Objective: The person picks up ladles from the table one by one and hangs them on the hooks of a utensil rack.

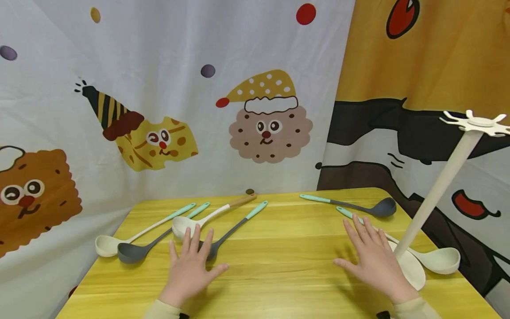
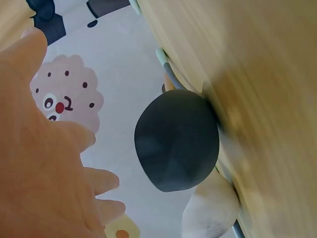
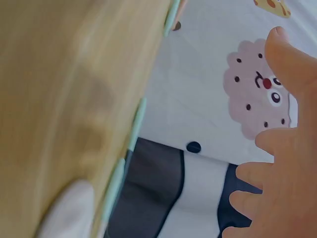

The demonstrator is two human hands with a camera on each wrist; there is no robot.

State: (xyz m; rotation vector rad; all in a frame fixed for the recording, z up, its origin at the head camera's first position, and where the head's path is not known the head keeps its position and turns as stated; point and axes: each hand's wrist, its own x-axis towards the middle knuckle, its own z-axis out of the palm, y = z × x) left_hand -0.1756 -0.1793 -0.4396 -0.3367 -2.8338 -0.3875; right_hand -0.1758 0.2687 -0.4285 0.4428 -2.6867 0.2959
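Dark grey, round-bowled, mint-handled ladle (image 1: 213,251): on the surface (image 1: 287,274) just past the left hand (image 1: 189,268), rightmost of that side's 4
Long axis: handle slants away right
Nearer: left, easily
Grip: zip, left and right hand (image 1: 374,262) both spread

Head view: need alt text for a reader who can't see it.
A person's left hand and right hand, both spread and empty, are over a yellow wooden table. Four ladles lie on the left side and two more ladles on the right, near a white stand with a hooked top. A cartoon-print curtain hangs behind.
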